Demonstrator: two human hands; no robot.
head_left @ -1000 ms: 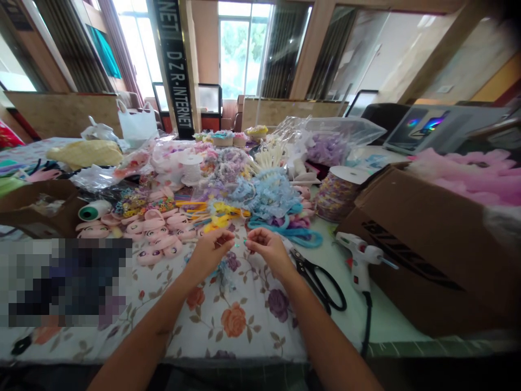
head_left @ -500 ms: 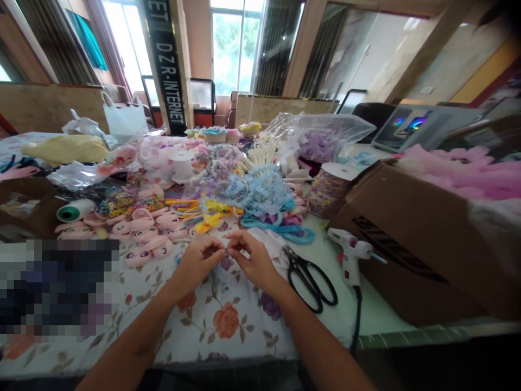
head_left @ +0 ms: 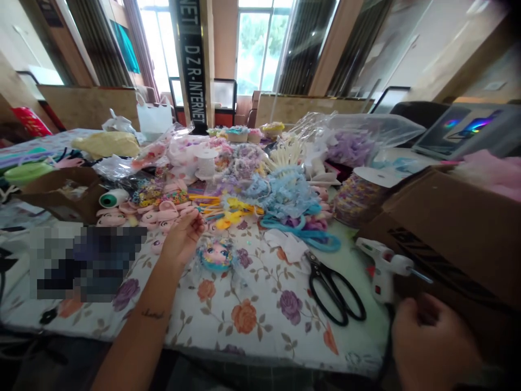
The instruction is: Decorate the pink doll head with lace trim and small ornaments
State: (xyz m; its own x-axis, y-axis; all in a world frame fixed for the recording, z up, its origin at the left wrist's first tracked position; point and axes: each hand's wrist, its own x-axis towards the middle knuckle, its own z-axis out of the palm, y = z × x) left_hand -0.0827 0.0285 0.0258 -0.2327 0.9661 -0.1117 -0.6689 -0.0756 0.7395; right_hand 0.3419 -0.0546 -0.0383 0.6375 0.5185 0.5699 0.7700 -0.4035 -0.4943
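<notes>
My left hand point(head_left: 185, 236) is raised over the flowered cloth, its fingertips pinched together; whatever is between them is too small to name. Just right of it lies a doll's head point(head_left: 215, 255) with a face and blue and yellow trim, in what looks like clear film. At the lower right my right hand point(head_left: 435, 336) is blurred, fingers curled, with their contents hidden. It is just below a white glue gun point(head_left: 382, 271), and I cannot tell whether they touch. Black-handled scissors point(head_left: 336, 290) lie between the two hands.
A cardboard box point(head_left: 439, 228) borders the right side. Pink doll heads point(head_left: 165, 214), yellow pieces point(head_left: 232, 212), blue ruffled trim point(head_left: 288, 190) and a large spool point(head_left: 358, 198) crowd the back. White cloth point(head_left: 288, 244) lies beside the scissors. An open carton point(head_left: 61, 195) stands at left.
My hands were together over the cloth; now they are apart. My right hand has gone down and right, below the glue gun. The doll's head now shows plainly. The view has turned left.
</notes>
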